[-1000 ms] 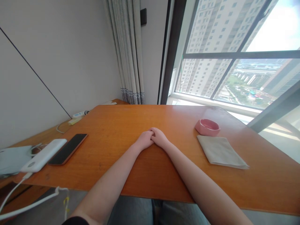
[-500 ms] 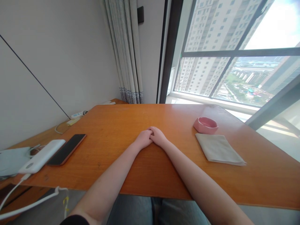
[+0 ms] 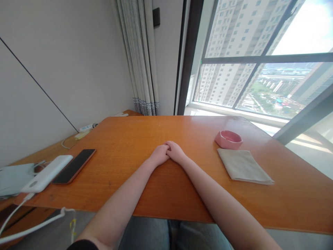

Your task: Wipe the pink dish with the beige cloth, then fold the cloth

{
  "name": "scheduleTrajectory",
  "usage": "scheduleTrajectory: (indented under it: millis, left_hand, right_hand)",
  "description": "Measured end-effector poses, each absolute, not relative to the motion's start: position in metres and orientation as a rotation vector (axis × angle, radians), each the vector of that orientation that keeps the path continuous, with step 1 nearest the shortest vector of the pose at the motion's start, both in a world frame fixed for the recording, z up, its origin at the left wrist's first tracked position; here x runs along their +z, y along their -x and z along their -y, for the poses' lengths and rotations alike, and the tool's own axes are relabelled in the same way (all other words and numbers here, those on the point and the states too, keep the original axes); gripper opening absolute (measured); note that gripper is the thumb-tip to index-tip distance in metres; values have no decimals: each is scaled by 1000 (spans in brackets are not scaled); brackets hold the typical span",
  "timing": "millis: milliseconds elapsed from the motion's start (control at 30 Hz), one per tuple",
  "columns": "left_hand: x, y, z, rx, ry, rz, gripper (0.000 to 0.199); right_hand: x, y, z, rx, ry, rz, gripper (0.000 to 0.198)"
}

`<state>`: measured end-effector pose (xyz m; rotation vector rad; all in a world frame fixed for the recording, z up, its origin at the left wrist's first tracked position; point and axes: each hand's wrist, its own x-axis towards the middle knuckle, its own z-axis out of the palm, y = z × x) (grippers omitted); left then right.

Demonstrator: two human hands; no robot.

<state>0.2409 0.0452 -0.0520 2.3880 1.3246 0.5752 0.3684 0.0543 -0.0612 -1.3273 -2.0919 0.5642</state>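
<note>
My left hand [image 3: 159,155] and my right hand [image 3: 176,152] rest together in the middle of the wooden table [image 3: 145,132], clasped one against the other. Their fingers are closed and overlap, and no object shows in them. To the right lies a folded beige cloth [image 3: 244,166], flat on the tabletop. Just behind it stands a pink bowl [image 3: 229,139] with an angular rim, touching or nearly touching the cloth's back edge. Both things are well apart from my hands.
At the left lie a dark phone [image 3: 75,166] and a white power bank [image 3: 48,173] with a cable plugged in. A power strip [image 3: 87,127] sits by the wall. A curtain [image 3: 142,62] and large window [image 3: 234,80] are beyond the table.
</note>
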Motion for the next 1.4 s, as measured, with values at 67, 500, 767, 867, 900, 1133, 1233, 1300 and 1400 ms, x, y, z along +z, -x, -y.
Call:
scheduleTrajectory:
  millis: [67,500,767,867,900,1133,1233,1300,1400]
  left_hand:
    - [-53,-241,-46,589,-2392,-1319,27]
    - [-59,-233,-55,747,-2168,-1247,29]
    - [-61,-235,-57,742,-2191,-1251,26]
    - [-60,-235,-56,746,-2194,-1228,24]
    - [-60,-235,-56,746,-2194,-1216,23]
    - [-61,-236,-56,760,-2217,-1191,19]
    - [-55,-238,-51,786,-2277,-1152,19]
    - [-49,-237,-47,889,-2372,-1128,25]
    - [-39,-235,-42,1045,-2552,-1082,55]
  right_hand:
    - [-61,-368,-55,564,1325,2094,33]
    - [-32,-441,-61,138,1543,1925,47]
    - [-38,-539,-54,-352,2143,1038,47]
    - [-48,-548,-52,-260,2271,1061,40]
    - [-51,-549,-52,-239,2298,1082,38]
    - [-44,-545,-56,-251,2271,1249,28]
    - [-34,-512,-56,-284,2121,1517,26]
    - [-29,-479,-54,-252,1940,1765,25]
    - [-26,-427,-45,-152,1650,2004,22]
